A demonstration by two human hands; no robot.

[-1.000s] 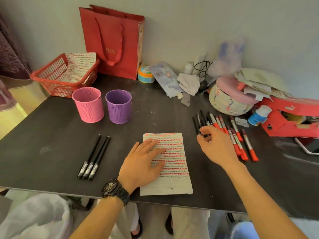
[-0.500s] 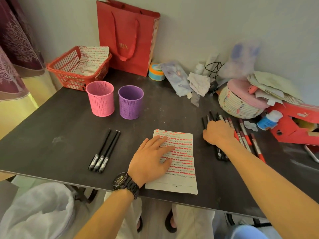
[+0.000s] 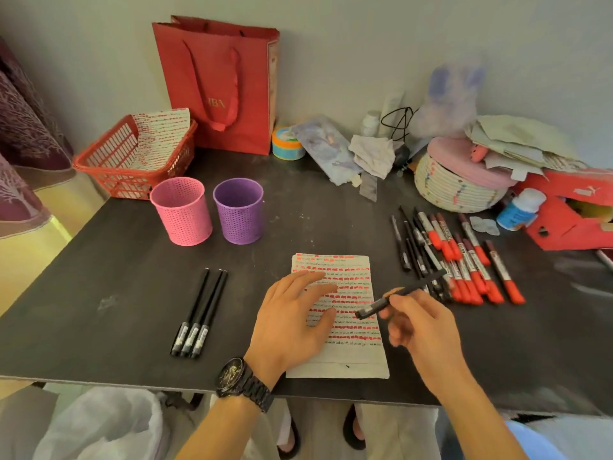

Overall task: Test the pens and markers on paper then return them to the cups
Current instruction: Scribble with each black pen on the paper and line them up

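One black pen [image 3: 401, 295] sits pinched in the right hand [image 3: 421, 330]; the left hand [image 3: 292, 323] lies flat on the paper [image 3: 351, 293].

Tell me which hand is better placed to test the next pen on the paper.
Right. The right hand grips a black pen over the right edge of the paper, while the left hand lies flat on the paper, steadying it.

Black metal-link wristwatch [image 3: 243, 381] on bare arm.
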